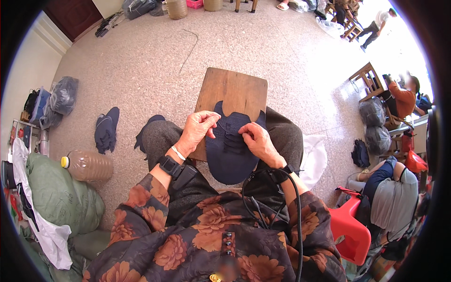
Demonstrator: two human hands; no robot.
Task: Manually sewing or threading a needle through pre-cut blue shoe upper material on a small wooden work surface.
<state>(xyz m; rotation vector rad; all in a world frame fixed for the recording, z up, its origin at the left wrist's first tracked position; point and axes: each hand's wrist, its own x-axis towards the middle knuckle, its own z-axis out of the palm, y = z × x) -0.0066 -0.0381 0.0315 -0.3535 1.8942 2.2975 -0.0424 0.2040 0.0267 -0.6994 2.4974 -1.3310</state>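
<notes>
You held a dark blue shoe top [229, 150] flat on a wooden board [233, 91] across your lap. It was soft mesh, rounded at the near end, notched at the far end.

Several filled plastic bags [63, 94] sit by the left wall, grey and translucent, with a blue one beside them. Two more grey tied bags [373, 124] stand at the right, one above the other, just beside a seated person in orange. Near the left edge a large clear plastic bottle [87, 165] with a yellow cap lies on its side, touching a green sack [58, 197]. Another dark bag [138, 7] lies at the far wall. No labels, signs or screens can be made out.
</notes>
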